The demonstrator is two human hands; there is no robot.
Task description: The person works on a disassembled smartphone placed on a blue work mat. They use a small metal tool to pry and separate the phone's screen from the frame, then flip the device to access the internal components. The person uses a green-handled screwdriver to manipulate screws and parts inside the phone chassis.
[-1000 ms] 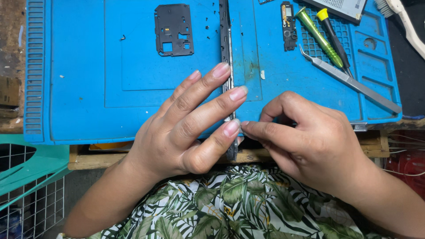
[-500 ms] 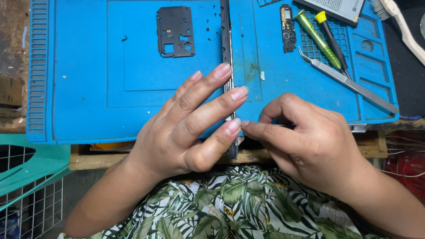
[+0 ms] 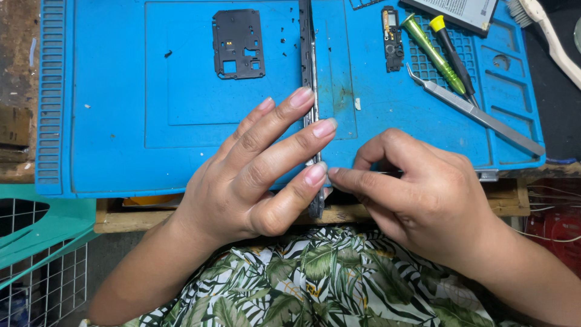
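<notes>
Blue repair mat (image 3: pixel 121 139): left hand (image 3: pixel 254 175) grips edge-on phone frame (image 3: pixel 308 66); right hand (image 3: pixel 423 194) pinches thin pick. Advise steady, shallow prying.

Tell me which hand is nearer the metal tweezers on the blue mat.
Right. The right hand lies just below and left of the tweezers, not touching them. The left hand is farther left, its fingertips on the thin upright phone frame.

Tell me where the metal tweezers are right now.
In the head view, the tweezers lie at the right of the blue mat, just below the two screwdrivers and beyond the right hand.
</notes>
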